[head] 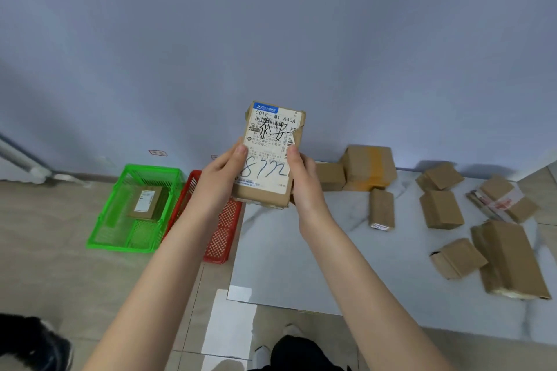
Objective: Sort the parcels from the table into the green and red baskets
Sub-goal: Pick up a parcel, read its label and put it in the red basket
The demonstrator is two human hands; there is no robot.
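Observation:
I hold a brown cardboard parcel (pixel 272 141) upright in front of me, its white shipping label with black handwriting facing me. My left hand (pixel 221 178) grips its left edge and my right hand (pixel 304 181) grips its right edge. On the floor to the left stands the green basket (pixel 120 232) with one labelled parcel (pixel 146 203) inside. Beside it, the red basket (pixel 223 235) is partly hidden behind my left forearm. Several brown parcels (pixel 441 209) lie on the white marble table (pixel 331 250) to the right.
A larger box (pixel 369 167) with yellow tape stands against the blue-grey wall at the table's back. A long parcel (pixel 512 262) lies near the table's right front edge. A dark shoe (pixel 36 340) shows at bottom left, and my legs at bottom centre.

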